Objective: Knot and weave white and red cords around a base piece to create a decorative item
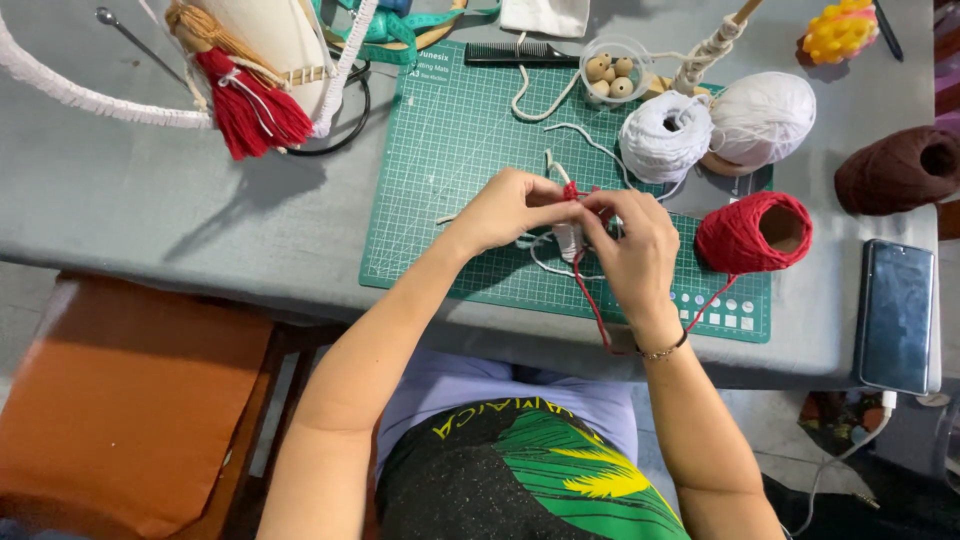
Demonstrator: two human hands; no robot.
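My left hand (512, 208) and my right hand (632, 248) meet over a green cutting mat (450, 140). Between them they pinch a small bundle of white cord (566, 238) with red yarn (572, 190) wound around its top. A red strand (592, 305) runs from the bundle down past my right wrist and back up to a red yarn spool (754, 232) lying on the mat's right edge. Loose white cord ends (556, 128) trail across the mat behind my hands.
Two white yarn balls (720, 125) and a brown spool (898, 172) sit at the right. A clear cup of wooden beads (612, 72), a black comb (505, 53), a phone (896, 315), a red-dressed yarn doll (245, 95) on a white fringed hoop, and an orange stool (120, 400) surround the grey table (200, 210).
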